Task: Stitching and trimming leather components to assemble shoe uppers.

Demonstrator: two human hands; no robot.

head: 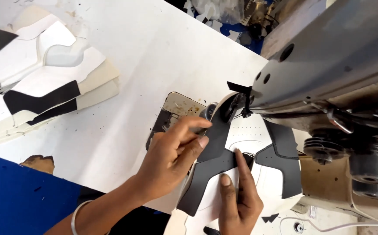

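right hand (236, 200): nearest me, fingers flat, pinning the black-and-white shoe panel (223, 169) to the machine bed
left hand (176, 152): fingertips pinching the panel's black edge, steering it
panel: curves up to the needle area (236, 104), likely under the presser foot, though that's hidden
step: stitching a seam; next calls for slow, even feeding
sewing machine (328, 61): just behind
cut pieces (41, 74): stacked far left

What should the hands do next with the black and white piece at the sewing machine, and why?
Probably nudge the black and white piece a little further under the sewing machine. The left hand pinches its black edge right at the needle area, and the right hand presses it flat, so both look set to guide it.
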